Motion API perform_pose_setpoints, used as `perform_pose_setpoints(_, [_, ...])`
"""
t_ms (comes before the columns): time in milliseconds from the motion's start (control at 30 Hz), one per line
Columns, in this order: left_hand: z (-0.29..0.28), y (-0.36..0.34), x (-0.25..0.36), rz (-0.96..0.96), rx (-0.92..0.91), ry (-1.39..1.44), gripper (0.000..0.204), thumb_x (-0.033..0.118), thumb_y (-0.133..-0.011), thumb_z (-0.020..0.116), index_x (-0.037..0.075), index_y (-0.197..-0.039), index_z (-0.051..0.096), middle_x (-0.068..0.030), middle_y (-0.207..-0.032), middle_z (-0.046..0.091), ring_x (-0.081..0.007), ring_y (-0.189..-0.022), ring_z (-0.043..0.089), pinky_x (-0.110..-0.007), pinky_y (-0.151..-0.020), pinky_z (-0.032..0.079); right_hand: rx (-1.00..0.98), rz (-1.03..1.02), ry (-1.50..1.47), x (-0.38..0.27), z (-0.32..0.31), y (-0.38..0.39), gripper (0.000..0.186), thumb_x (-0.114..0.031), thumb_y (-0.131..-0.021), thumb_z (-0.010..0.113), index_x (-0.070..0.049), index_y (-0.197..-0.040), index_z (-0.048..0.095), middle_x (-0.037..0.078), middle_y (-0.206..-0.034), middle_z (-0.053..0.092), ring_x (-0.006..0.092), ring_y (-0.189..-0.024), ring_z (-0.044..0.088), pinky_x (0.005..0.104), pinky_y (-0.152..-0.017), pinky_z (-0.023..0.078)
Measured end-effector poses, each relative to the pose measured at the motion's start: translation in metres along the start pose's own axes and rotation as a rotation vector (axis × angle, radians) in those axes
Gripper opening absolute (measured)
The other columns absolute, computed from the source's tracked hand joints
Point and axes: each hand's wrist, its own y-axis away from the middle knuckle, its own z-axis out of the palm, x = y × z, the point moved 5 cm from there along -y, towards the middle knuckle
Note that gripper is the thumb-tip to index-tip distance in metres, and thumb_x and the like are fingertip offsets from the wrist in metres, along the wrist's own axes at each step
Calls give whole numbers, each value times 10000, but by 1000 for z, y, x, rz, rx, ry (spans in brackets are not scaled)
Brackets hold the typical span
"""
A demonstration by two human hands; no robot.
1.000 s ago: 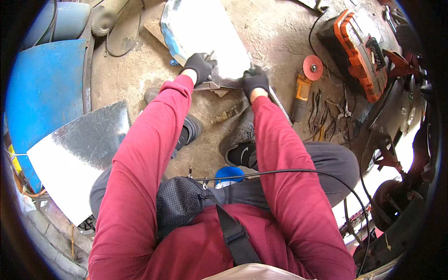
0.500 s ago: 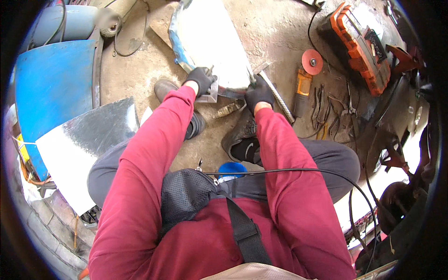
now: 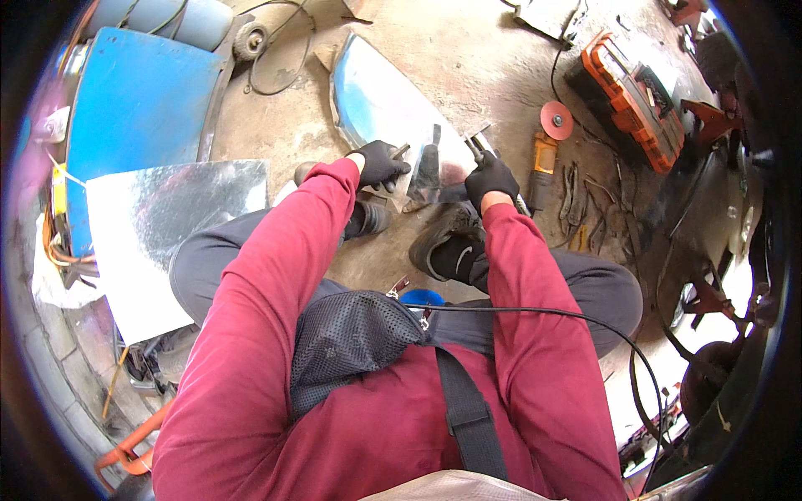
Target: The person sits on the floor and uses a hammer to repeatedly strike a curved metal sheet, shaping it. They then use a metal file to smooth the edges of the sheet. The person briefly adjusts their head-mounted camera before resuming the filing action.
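Observation:
A shiny curved sheet-metal panel (image 3: 376, 92), partly reflecting blue, lies on the floor in front of me. At its near left edge, my left hand (image 3: 381, 165) in a black glove is closed on a short metal tool (image 3: 403, 150). My right hand (image 3: 489, 177), also gloved, grips another metal tool (image 3: 474, 142) at the panel’s near right edge; exactly what each tool is cannot be made out. A dark bent piece of metal (image 3: 427, 175) shows between both hands. Just right of my right hand lies a yellow angle grinder (image 3: 545, 159) with a red disc.
An orange-and-black toolbox (image 3: 626, 104) and scattered hand tools (image 3: 576, 204) lie right. Left are a blue panel (image 3: 142, 108), a reflective sheet (image 3: 150, 259), a small wheel (image 3: 249, 42) and hoses. A black cable (image 3: 535, 309) crosses my legs. Dark metal parts (image 3: 710, 292) crowd the right edge.
The sheet-metal panel and both hands appear lower and farther right in the picture, along with some shift of the whole view. The dark bent metal between my hands shows more clearly now.

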Motion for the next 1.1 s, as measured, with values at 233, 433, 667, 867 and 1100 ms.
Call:
perform_pose_setpoints(233, [-17, 38, -24, 9, 120, 162, 351, 358, -1014, 696, 17, -1094, 676, -72, -859, 735, -148, -665, 727, -282, -515, 532, -58, 120, 30, -14, 26, -40, 508, -436, -952, 652, -63, -1285, 740, 252, -1299, 711, 409, -1240, 681, 491, -1034, 544])
perform_pose_setpoints(433, [-41, -4, -64, -10, 190, 407, 364, 324, -1034, 700, 5, -1203, 654, -89, -879, 729, -149, -656, 719, -274, -491, 518, -108, 192, 77, -24, 37, -103, 521, -433, -944, 630, -52, -1283, 736, 260, -1344, 692, 399, -1272, 672, 471, -1067, 534])
perform_pose_setpoints(667, [-89, -39, -54, -13, 297, 523, 357, 306, -1025, 709, -1, -1195, 644, -105, -926, 746, -183, -692, 745, -283, -513, 528, -135, 47, 180, -131, 20, -191, 478, -401, -936, 635, -62, -1250, 758, 234, -1285, 727, 388, -1215, 706, 465, -1016, 554])
perform_pose_setpoints(867, [-104, -77, -65, -42, 292, 591, 308, 259, -993, 742, -4, -1132, 663, -107, -842, 727, -197, -639, 734, -321, -476, 520, -204, -65, 261, -136, 40, -213, 457, -420, -957, 623, -91, -1245, 755, 225, -1296, 715, 410, -1242, 672, 474, -1055, 537])
perform_pose_setpoints(1100, [-79, -118, -56, -32, 207, 565, 310, 266, -996, 744, -1, -1137, 674, -129, -891, 742, -225, -700, 769, -315, -498, 560, -185, -230, 212, -105, 30, -206, 412, -397, -952, 623, -99, -1202, 762, 262, -1211, 724, 450, -1138, 690, 506, -991, 551])
